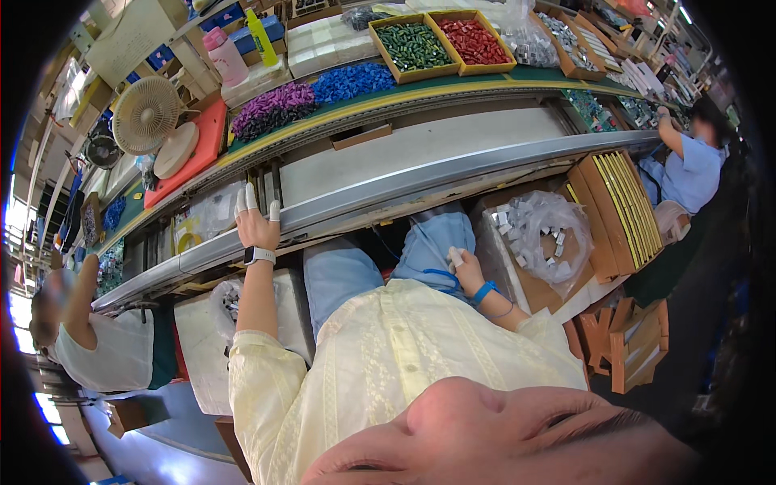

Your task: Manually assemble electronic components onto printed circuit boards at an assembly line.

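My left hand (258, 228) lies over the silver metal rail (356, 187) of the work line, fingers stretched out and spread, white covers on several fingertips. It holds nothing. A white watch (259, 255) is on that wrist. Low over my right thigh, my right hand (468, 276) is curled, with a white cover on one fingertip. What it holds, if anything, is hidden. A blue wristband (484, 292) is around my right wrist, and a blue cord (437, 273) runs beside the hand across my jeans.
Beyond the rail lie purple parts (275, 107), blue parts (352, 82), a box of green parts (414, 46) and one of red parts (473, 42). A fan (148, 115) stands left. At right is a carton (529, 293) with bagged metal pieces. Co-workers sit on both sides.
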`<state>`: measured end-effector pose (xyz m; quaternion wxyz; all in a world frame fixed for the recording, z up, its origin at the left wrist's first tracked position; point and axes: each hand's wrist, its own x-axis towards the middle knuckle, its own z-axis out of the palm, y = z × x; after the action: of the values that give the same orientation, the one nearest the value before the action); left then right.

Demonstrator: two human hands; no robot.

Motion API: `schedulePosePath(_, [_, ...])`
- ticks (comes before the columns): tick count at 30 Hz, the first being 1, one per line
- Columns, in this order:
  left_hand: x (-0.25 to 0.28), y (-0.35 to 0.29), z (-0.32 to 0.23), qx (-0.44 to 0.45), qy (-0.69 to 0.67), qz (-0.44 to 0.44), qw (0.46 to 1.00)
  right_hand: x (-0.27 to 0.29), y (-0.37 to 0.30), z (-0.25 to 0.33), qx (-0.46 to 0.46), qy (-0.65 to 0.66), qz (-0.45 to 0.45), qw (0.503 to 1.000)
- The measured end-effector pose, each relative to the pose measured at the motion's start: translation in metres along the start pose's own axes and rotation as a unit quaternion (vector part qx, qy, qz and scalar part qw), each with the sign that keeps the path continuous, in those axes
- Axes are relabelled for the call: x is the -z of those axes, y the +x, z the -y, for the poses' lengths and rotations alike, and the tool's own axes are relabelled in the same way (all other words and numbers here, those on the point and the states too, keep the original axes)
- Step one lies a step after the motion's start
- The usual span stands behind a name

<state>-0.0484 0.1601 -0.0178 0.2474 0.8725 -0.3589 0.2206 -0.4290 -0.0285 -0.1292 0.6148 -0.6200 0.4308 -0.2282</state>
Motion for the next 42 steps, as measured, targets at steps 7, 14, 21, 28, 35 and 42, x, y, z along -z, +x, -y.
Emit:
schedulePosePath(7, [0.003, 0.000, -0.006, 0.016, 0.007, 0.019, 1.000, -0.036, 0.035, 0.014, 0.104, -0.096, 0.074, 0.987])
schedulePosePath(14, [0.003, 0.000, -0.008, 0.011, 0.004, 0.014, 1.000, -0.184, 0.037, 0.058, 0.416, -0.147, 0.389, 0.809])
schedulePosePath(21, [0.003, 0.000, -0.007, 0.016, 0.015, 0.026, 0.999, -0.258, 0.053, 0.021, 0.487, -0.117, 0.375, 0.780])
schedulePosePath(28, [0.001, -0.001, -0.007, -0.002, 0.017, 0.023, 1.000, -0.270, 0.045, 0.025, 0.421, -0.180, 0.366, 0.810])
schedulePosePath(35, [0.006, -0.001, -0.005, -0.003, 0.021, 0.025, 0.999, -0.241, 0.015, 0.008, -0.027, -0.090, 0.474, 0.875])
schedulePosePath(42, [0.002, -0.001, -0.005, -0.008, 0.015, 0.013, 1.000, -0.238, 0.031, 0.009, 0.209, -0.068, 0.332, 0.917])
